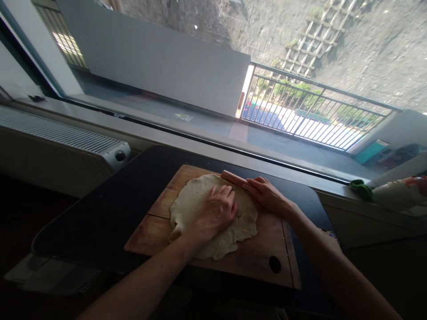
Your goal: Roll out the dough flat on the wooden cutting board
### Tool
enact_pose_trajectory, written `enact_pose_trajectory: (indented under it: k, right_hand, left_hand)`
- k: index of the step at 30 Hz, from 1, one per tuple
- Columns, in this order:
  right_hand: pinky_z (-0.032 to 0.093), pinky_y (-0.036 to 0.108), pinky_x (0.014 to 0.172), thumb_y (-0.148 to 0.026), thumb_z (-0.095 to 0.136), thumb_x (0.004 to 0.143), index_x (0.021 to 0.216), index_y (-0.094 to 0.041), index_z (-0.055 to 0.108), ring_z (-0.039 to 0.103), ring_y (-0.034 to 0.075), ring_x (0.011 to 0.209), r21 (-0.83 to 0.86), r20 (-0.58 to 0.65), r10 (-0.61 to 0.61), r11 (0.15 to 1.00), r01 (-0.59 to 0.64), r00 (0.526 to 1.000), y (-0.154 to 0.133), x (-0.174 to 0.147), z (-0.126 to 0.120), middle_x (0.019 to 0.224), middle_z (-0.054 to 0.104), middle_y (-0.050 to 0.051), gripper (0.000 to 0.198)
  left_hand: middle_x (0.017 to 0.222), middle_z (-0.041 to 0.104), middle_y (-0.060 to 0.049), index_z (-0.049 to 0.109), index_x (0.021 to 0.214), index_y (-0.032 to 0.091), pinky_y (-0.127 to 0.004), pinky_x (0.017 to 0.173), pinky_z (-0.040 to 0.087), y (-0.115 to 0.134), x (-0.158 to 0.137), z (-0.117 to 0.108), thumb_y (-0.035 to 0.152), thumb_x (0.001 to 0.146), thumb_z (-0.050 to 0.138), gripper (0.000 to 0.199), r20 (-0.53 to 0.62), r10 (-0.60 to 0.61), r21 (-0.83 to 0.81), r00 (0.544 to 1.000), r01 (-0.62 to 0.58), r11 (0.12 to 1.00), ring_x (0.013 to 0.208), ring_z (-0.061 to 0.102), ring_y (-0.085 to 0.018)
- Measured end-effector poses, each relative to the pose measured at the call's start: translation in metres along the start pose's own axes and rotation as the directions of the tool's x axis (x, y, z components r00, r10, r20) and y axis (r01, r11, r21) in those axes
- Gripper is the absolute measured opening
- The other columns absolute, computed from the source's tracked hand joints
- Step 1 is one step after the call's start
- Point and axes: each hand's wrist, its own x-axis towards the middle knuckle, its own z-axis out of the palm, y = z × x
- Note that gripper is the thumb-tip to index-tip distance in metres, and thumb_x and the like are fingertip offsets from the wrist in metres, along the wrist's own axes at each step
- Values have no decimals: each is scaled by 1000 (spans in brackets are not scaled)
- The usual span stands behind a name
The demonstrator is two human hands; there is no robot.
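Note:
A wide, uneven sheet of dough (190, 200) lies on a wooden cutting board (147, 238). My left hand (220, 206) rests on the middle of the dough, palm down, its fingers a little bent and slightly apart. At the far right edge of the dough, my right hand (267, 193) is wrapped round one end of a wooden rolling pin (233, 178). The pin's other end points left along the far edge of the dough. My right palm and part of the pin are hidden under the fingers.
The board sits on a dark table (100, 213) beside a window sill (207, 149). A white radiator (66, 135) stands at the left. On the sill at the right are a green item (362, 190) and a pale rounded container (396, 194). Beyond the glass is a railing (310, 113).

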Motion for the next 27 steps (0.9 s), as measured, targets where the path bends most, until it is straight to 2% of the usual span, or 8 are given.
enact_pose_trajectory:
  k: [3,7,10,14,17,21,24,27]
  right_hand:
    - [37,26,82,-39,37,97,111,-24,59,51,16,91,39,-36,-29,999,30,999,-4,15,8,98,56,5,30]
    - [36,26,77,-40,34,97,107,-22,59,51,17,86,48,-86,119,992,-115,989,2,20,15,95,57,6,33]
    - [36,25,73,-42,31,97,106,-22,59,51,17,84,57,-101,208,978,-203,973,8,15,13,94,59,6,36]
    - [35,26,69,-46,31,96,105,-23,60,52,19,86,74,-63,279,959,-275,958,8,12,10,96,59,7,39]
    - [35,27,68,-49,29,95,105,-25,60,52,20,86,81,-72,295,954,-289,953,5,12,9,95,58,6,41]
    - [36,28,69,-50,28,95,105,-27,60,52,20,86,94,-92,295,953,-287,951,4,12,10,94,58,6,40]
    - [37,28,69,-50,28,95,104,-26,60,52,20,84,107,-84,302,950,-293,950,4,12,9,93,58,6,40]
    - [38,29,70,-48,29,95,104,-25,60,53,20,84,91,-76,302,951,-294,950,4,12,8,93,58,7,40]
  left_hand:
    - [119,58,-9,59,109,20,-49,110,18,-10,10,-2,27,91,41,27,0,-13,6,1000,13,1000,114,49,-23]
    - [119,59,-9,60,106,19,-49,108,21,-30,42,-14,22,92,35,29,129,-75,106,989,61,993,115,49,-23]
    - [107,65,-10,63,98,18,-50,105,23,-36,71,-26,24,88,42,24,360,-31,125,932,-16,992,106,55,-24]
    - [99,67,-12,66,86,15,-48,97,34,-32,105,-34,29,76,56,20,563,-8,109,826,-65,992,101,57,-28]
    - [88,68,-7,68,84,17,-34,78,45,-34,122,-39,31,70,59,21,676,-3,48,737,-40,998,83,61,-23]
    - [83,69,-2,69,89,18,-22,61,44,-46,135,-46,35,70,57,28,776,22,-68,630,49,997,72,59,-16]
    - [85,69,-2,69,92,17,-21,59,43,-54,141,-47,35,70,55,31,799,26,-117,601,113,987,73,59,-15]
    - [84,68,-1,69,91,18,-21,59,43,-53,143,-39,31,67,57,30,777,36,-145,628,124,982,74,59,-16]
